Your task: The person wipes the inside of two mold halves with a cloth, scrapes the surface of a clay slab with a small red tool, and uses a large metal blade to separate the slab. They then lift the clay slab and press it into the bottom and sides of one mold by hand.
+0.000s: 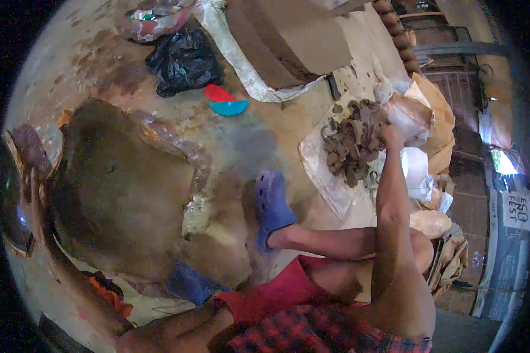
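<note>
My left hand (34,197) is at the far left, fingers stretched out, beside a curved, brown-lined piece (30,147) and the edge of a broad slab that looks like dark wet clay (123,188). Whether the fingers touch either one is unclear. On the right my arm reaches forward, and my right hand (393,136) is closed at the edge of a heap of grey-brown clay scraps (354,138). A clear plastic bag (411,115) lies right against that hand. What its fingers hold is hidden.
Near my blue clog (272,197) lie a teal half-round piece (228,108) and a red piece (218,93). A black plastic bag (185,62) sits farther back. A large brown clay block (288,41) rests on a white sheet (265,94). Paper sacks (444,126) line the right.
</note>
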